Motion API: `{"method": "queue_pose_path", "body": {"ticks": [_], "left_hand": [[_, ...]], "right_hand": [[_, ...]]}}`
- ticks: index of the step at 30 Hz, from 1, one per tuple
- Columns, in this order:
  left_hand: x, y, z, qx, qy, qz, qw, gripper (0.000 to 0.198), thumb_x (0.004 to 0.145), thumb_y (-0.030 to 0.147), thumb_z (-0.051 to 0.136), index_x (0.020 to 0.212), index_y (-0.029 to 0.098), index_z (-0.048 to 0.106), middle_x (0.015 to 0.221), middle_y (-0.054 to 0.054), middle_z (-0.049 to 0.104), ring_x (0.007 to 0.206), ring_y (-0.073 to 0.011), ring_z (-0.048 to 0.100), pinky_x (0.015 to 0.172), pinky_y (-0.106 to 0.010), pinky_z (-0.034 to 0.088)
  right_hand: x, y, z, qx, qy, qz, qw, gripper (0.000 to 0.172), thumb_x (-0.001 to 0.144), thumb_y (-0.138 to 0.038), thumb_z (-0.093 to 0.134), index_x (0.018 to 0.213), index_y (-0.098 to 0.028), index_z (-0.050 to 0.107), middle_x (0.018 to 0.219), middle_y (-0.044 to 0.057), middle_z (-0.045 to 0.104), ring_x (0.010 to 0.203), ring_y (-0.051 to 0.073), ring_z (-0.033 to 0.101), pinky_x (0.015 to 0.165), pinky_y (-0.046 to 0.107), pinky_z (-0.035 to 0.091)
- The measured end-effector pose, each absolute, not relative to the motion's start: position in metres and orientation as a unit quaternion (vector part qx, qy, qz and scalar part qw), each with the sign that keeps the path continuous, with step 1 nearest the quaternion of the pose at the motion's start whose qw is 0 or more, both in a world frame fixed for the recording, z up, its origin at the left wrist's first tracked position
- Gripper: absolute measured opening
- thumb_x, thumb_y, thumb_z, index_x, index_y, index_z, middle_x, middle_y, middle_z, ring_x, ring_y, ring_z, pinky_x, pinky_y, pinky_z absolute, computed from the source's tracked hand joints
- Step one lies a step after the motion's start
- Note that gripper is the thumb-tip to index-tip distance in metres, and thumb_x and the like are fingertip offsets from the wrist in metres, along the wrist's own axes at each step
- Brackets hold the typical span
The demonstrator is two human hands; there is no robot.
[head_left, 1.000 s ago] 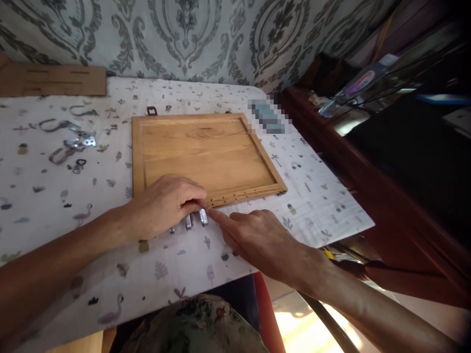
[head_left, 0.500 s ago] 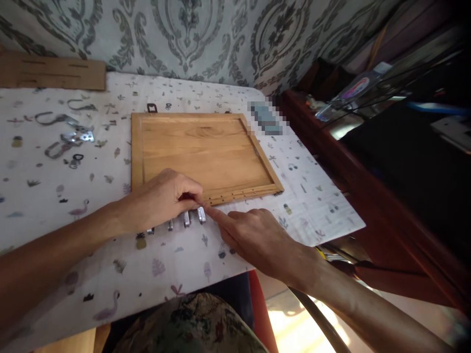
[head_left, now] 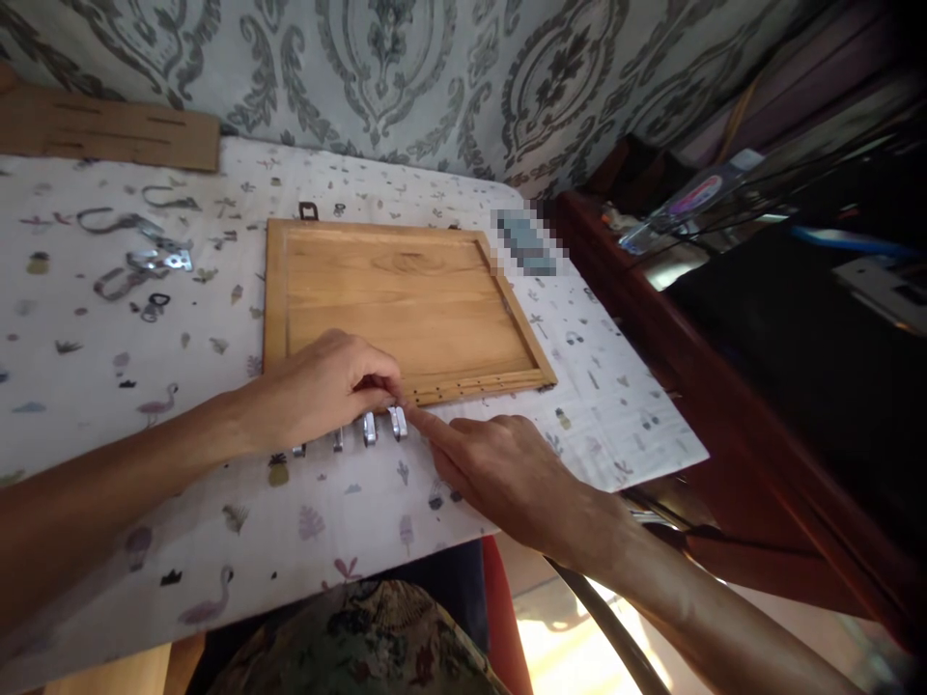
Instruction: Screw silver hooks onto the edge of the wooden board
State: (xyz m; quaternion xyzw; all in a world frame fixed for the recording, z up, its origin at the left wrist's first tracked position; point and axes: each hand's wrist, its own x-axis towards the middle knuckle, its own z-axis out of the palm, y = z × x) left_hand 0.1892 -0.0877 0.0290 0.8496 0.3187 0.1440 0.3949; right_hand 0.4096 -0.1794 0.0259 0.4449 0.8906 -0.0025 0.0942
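A wooden framed panel lies flat on the table, with a row of small dark holes along its near rail. Several shiny metal hooks stick out from that near edge toward me. My left hand rests over the near rail, its thumb and fingertips pinched together above the rightmost hook. From the right, my right hand reaches in with its index finger stretched to the same spot, the fingertip touching the left fingertips. Whatever small piece lies between the fingertips is hidden.
Loose metal hooks and a bright metal plate lie at the left. Slotted cardboard is at the back left, a dark square buckle behind the panel. A clear bottle lies on the dark red furniture at right.
The view has shifted slightly. Both hands stay at the same place by the rightmost hook, with hardly any movement of the fingers.
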Motion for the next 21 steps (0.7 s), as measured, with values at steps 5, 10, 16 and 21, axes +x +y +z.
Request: {"method": "queue_pose_path", "body": {"ticks": [5, 10, 16, 21], "left_hand": [[0.189, -0.085, 0.026, 0.863, 0.304, 0.134, 0.38, 0.025, 0.091, 0.005, 0.066, 0.092, 0.022, 0.084, 0.077, 0.003, 0.08, 0.067, -0.0121, 0.069, 0.063, -0.023, 0.044], [0.189, -0.083, 0.018, 0.875, 0.274, 0.149, 0.371, 0.023, 0.091, 0.007, 0.067, 0.09, 0.022, 0.084, 0.079, 0.001, 0.08, 0.071, -0.0135, 0.07, 0.066, -0.025, 0.046], [0.184, -0.083, 0.026, 0.873, 0.28, 0.154, 0.37, 0.021, 0.097, 0.013, 0.065, 0.095, 0.022, 0.084, 0.091, 0.0, 0.083, 0.078, -0.0145, 0.074, 0.071, -0.024, 0.051], [0.165, -0.082, 0.03, 0.884, 0.306, 0.194, 0.297, 0.026, 0.103, 0.021, 0.057, 0.106, 0.02, 0.083, 0.099, -0.003, 0.083, 0.082, -0.016, 0.073, 0.076, -0.026, 0.052]], "right_hand": [[0.41, -0.179, 0.027, 0.444, 0.892, 0.0, 0.086, 0.068, 0.096, -0.006, 0.057, 0.163, -0.013, 0.044, 0.07, 0.002, 0.078, 0.05, 0.014, 0.059, 0.05, 0.034, 0.018], [0.408, -0.179, 0.029, 0.448, 0.888, -0.001, 0.106, 0.071, 0.095, -0.007, 0.059, 0.164, -0.014, 0.043, 0.071, 0.002, 0.079, 0.051, 0.015, 0.062, 0.05, 0.034, 0.018], [0.407, -0.178, 0.031, 0.461, 0.88, -0.017, 0.115, 0.066, 0.097, -0.009, 0.059, 0.161, -0.017, 0.048, 0.074, 0.003, 0.081, 0.052, 0.015, 0.064, 0.05, 0.034, 0.019], [0.406, -0.178, 0.032, 0.471, 0.873, -0.03, 0.125, 0.065, 0.098, -0.01, 0.059, 0.161, -0.019, 0.048, 0.076, 0.003, 0.082, 0.056, 0.016, 0.069, 0.05, 0.033, 0.022]]}}
